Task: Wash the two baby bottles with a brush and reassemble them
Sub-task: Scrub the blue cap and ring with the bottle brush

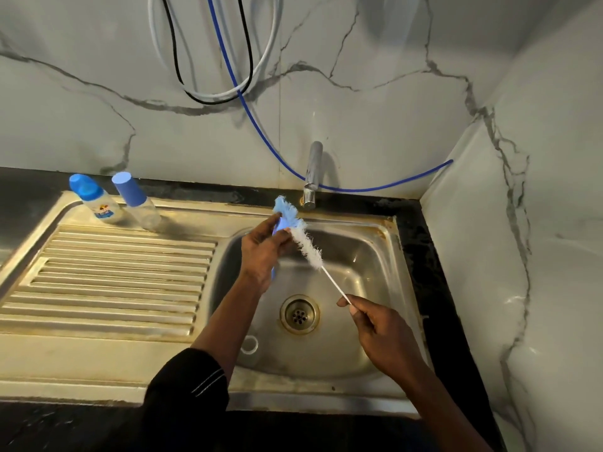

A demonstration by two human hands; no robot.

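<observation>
My right hand [378,331] pinched the thin brush [306,246] by its stem over the sink [368,256]; my left hand [261,252] gripped the blue brush [284,207]. Printed bottle [98,203] and plain bottle [140,207] stood capped on the drainboard [114,272]. In my judgement, one brush should be parked before uncapping.

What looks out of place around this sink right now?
A small white ring lies loose in the sink basin, by its front-left wall, far from the printed bottle and the plain bottle, both capped on the drainboard. Rusty staining marks the basin's back-right rim. Nothing looks spilled.
</observation>
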